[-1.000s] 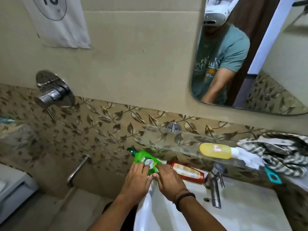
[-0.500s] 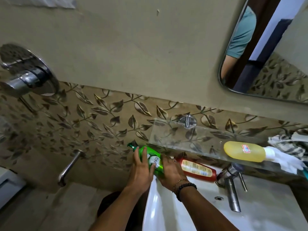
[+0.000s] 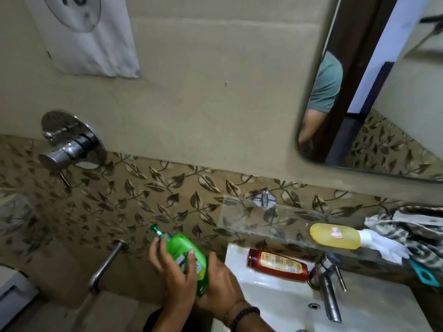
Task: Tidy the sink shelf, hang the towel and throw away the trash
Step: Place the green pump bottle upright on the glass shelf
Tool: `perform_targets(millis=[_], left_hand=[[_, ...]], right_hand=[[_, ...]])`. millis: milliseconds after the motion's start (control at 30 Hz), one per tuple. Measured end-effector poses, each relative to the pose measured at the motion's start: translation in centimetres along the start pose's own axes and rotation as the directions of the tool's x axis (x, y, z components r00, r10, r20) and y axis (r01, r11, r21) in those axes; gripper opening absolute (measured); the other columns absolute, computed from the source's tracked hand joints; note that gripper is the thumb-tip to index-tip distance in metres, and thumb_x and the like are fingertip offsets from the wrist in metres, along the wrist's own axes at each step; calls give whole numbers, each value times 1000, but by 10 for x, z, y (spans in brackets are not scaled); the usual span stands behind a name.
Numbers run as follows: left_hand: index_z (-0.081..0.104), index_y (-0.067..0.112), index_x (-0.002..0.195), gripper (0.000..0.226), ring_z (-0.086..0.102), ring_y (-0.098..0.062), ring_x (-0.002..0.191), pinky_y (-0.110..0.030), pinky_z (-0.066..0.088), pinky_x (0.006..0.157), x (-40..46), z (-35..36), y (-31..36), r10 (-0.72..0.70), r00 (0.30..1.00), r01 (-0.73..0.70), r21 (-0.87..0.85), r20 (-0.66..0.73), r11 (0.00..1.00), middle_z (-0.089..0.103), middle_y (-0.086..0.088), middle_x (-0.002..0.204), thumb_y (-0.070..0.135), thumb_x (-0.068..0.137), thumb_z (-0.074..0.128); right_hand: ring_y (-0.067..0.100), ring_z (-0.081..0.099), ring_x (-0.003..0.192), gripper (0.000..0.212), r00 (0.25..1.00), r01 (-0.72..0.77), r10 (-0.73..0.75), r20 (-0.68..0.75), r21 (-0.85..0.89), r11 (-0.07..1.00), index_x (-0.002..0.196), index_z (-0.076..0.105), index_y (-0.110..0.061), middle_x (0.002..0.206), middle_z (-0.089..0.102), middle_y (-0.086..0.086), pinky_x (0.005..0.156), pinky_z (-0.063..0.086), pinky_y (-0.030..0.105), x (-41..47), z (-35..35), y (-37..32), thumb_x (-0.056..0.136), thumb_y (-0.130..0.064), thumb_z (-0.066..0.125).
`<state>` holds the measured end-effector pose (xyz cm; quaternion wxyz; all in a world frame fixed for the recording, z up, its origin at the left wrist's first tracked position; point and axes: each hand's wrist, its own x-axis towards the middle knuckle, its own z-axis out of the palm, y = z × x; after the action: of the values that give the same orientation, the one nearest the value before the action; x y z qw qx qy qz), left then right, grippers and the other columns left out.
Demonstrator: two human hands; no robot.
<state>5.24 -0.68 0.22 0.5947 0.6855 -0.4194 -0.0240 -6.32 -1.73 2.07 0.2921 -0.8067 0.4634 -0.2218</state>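
Hands (image 3: 177, 276) round glossy green bottle (image 3: 185, 251)

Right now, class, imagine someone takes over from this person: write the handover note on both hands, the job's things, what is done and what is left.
Left hand and right hand: both grip the green pump bottle, held off the sink's left edge.
Red-brown bottle: lying on the sink rim behind the tap.
Yellow bottle: lying on the glass shelf.
Striped towel: bunched at the shelf's right end, not hung.
Done: nothing visibly finished.
Left: stand bottles, hang towel, bin trash.
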Motion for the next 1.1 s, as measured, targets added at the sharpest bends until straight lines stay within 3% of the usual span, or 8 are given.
perform_targets(millis=[167, 200, 333, 467, 533, 633, 867, 1100], left_hand=[[28, 15, 146, 72, 46, -35, 129, -52, 44, 104, 57, -39, 72, 55, 996, -67, -167, -75, 984, 38, -19, 145, 31, 85, 62], [26, 18, 146, 72, 50, -33, 127, -49, 47, 101, 69, -41, 90, 67, 995, -82, -216, -77, 973, 42, -18, 144, 32, 85, 62], [26, 32, 144, 68, 57, -19, 113, -9, 44, 89, 107, -35, 162, 174, 979, -200, -360, -102, 911, 50, -8, 133, 34, 87, 64], [30, 24, 146, 64, 54, -17, 121, -17, 43, 99, 121, -11, 211, 347, 938, -314, -384, 17, 868, 51, -8, 139, 28, 91, 62], [31, 22, 146, 61, 50, -10, 123, -16, 41, 102, 121, 3, 226, 416, 904, -349, -396, 96, 850, 50, -4, 140, 22, 93, 61], [35, 16, 145, 57, 43, 3, 112, 1, 30, 94, 120, 23, 238, 477, 867, -405, -357, 142, 842, 47, 0, 130, 13, 93, 59], [29, 8, 148, 62, 38, 4, 115, 4, 24, 96, 109, 43, 239, 529, 804, -419, -373, 272, 828, 46, -6, 133, 13, 91, 53], [22, 29, 149, 68, 50, -20, 126, -43, 44, 106, 104, 40, 233, 491, 786, -333, -411, 377, 849, 48, -10, 144, 30, 90, 56]], right_hand=[[16, 63, 101, 64, 977, 165, -139, -162, 163, 973, 122, 44, -25, 113, 65, -2, 78, 54, 32, 13, -44, -66, 70, -47, 74], [14, 64, 101, 65, 962, 210, -167, -215, 195, 958, 126, 45, -23, 114, 65, -2, 79, 54, 30, 17, -56, -75, 72, -42, 75], [9, 66, 95, 66, 903, 287, -193, -384, 203, 936, 130, 44, -27, 111, 69, -4, 76, 54, 22, 34, -112, -95, 72, -33, 76], [-2, 59, 78, 51, 874, 257, -153, -461, 172, 951, 117, 51, -27, 95, 66, -12, 64, 40, 0, 46, -171, -87, 70, -29, 73], [2, 59, 79, 48, 880, 205, -114, -462, 151, 967, 114, 52, -25, 92, 64, -11, 62, 40, 3, 47, -192, -76, 71, -28, 74], [10, 60, 81, 48, 881, 118, -49, -471, 118, 986, 111, 51, -24, 94, 64, -7, 61, 40, 10, 46, -211, -58, 72, -24, 78], [-4, 55, 75, 52, 878, 49, 20, -479, 131, 990, 108, 44, -27, 85, 55, -19, 56, 41, 3, 39, -209, -37, 73, -17, 82], [7, 61, 88, 54, 871, 54, 25, -491, 147, 988, 117, 48, -23, 98, 60, -11, 64, 41, 5, 39, -205, -32, 75, -14, 79]])
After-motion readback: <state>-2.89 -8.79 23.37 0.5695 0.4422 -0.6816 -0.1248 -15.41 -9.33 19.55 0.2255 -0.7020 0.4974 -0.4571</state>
